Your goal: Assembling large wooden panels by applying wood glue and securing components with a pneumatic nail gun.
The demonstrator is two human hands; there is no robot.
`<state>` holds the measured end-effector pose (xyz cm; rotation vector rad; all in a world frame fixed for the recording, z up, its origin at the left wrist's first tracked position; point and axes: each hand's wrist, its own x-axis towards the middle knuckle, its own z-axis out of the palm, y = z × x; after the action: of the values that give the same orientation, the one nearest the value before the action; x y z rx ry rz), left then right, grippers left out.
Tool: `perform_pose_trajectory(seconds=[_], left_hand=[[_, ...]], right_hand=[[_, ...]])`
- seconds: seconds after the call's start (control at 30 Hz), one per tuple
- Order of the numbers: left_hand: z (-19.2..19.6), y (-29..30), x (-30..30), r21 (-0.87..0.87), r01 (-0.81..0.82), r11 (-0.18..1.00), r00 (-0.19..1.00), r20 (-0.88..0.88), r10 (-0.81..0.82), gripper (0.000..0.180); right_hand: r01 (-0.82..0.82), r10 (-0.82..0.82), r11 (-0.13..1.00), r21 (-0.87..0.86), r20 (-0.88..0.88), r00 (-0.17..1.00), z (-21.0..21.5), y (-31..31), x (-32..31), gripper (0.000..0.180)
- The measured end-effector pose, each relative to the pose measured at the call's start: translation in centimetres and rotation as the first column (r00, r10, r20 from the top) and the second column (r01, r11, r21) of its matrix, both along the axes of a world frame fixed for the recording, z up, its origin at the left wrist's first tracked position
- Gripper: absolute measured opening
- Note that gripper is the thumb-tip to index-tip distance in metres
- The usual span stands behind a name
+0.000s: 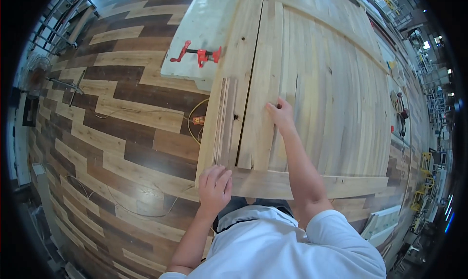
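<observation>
Upper left of centre, a red bar clamp (197, 54) lies on a pale sheet (204, 20) over the patchwork wood floor (122, 132). Lower centre, the left hand (214, 186) presses flat, grip loose and empty, on the corner of the big pale plank panel (331, 84), just below a narrow layered strip (225, 120). Mid-frame, the right hand (281, 114) rests fingertips down on the panel's grainy boards, grip clamping nothing.

I wear a plain white T-shirt (287, 245) with short sleeves that end above my elbows and a dark band at the collar. My forearms are bare, and neither my left grip (214, 186) nor my right grip (280, 114) wears a glove, ring or watch.
</observation>
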<state>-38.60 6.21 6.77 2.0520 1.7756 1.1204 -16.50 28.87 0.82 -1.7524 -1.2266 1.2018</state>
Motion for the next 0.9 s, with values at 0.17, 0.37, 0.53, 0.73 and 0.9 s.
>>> perform_pose_trajectory(seconds=[0.17,0.37,0.53,0.73,0.9], left_hand=[[0.2,0.8,1.5,-0.083,0.120,0.989,0.981,-0.146,-0.131,0.034],[-1.8,2.4,3.6,-0.255,0.139,0.957,0.916,-0.335,-0.222,0.033],[-2.8,3.0,3.3,-0.266,0.210,0.941,0.903,-0.317,-0.291,0.030],[-2.9,2.9,2.9,-0.268,0.227,0.936,0.906,-0.293,-0.304,0.027],[-2.7,3.0,3.4,-0.255,0.226,0.940,0.907,-0.298,-0.299,0.025]], right_hand=[[-0.100,0.025,0.988,0.118,0.516,0.856,-0.2,-0.1,0.3,0.036],[-0.023,0.036,0.998,-0.051,0.270,0.962,1.3,-0.7,-0.5,0.040],[-0.008,0.015,0.999,-0.033,0.229,0.973,0.8,-1.4,0.1,0.041],[-0.049,0.069,0.995,-0.085,0.253,0.965,1.4,-2.0,0.0,0.041],[0.043,-0.040,0.998,-0.036,0.084,0.996,0.2,-2.1,0.8,0.038]])
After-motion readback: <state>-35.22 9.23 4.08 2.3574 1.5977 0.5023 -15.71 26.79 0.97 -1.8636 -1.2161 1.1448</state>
